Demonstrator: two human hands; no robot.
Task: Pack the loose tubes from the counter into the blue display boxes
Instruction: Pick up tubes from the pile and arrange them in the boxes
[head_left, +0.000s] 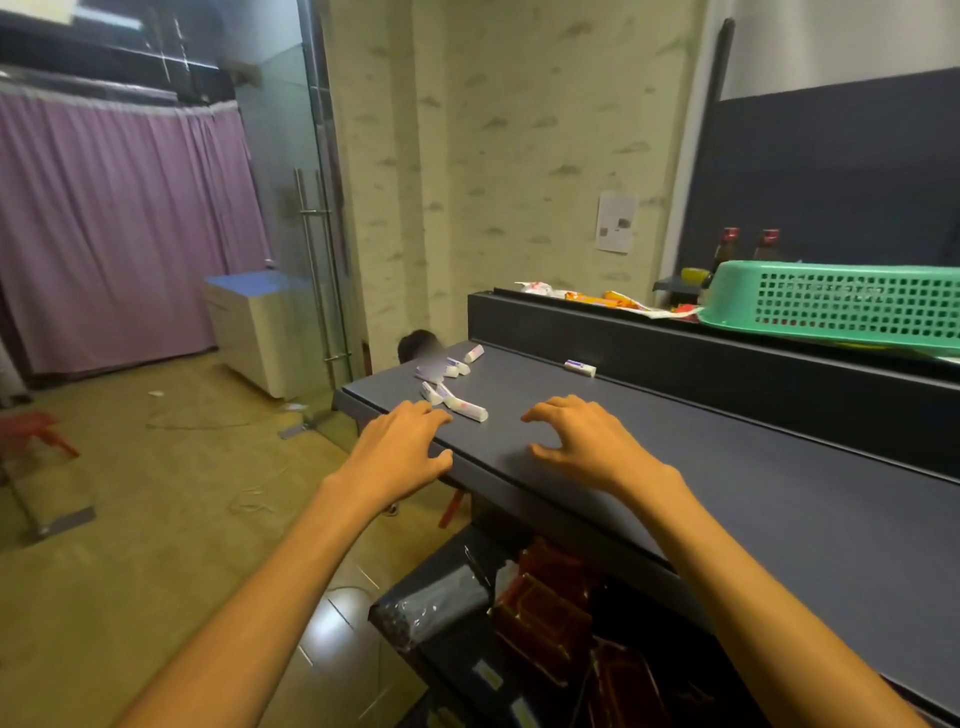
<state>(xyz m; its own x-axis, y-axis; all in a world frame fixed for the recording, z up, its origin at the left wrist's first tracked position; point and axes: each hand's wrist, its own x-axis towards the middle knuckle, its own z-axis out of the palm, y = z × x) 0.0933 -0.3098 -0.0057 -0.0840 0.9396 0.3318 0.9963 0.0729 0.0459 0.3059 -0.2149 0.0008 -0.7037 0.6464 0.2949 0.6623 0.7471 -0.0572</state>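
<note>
Several small white tubes lie loose at the far left end of the dark grey counter (675, 467). The nearest tube (470, 410) lies just past my left fingertips, with two more (434, 392) behind it. A further cluster (457, 366) sits near the counter's end, and a single tube (580, 368) rests by the raised back ledge. My left hand (402, 449) hovers over the counter's front edge, fingers loosely spread and holding nothing. My right hand (587, 441) hovers over the counter, fingers spread and bent, also holding nothing. No blue display box is in view.
A green plastic basket (841, 304) stands on the raised ledge at the right, with snack packets (608, 299) and two bottles (727, 249) behind. A person's head (418, 343) shows beyond the counter's end. Packaged goods (545, 613) fill the shelf below. A glass door (291, 218) is at left.
</note>
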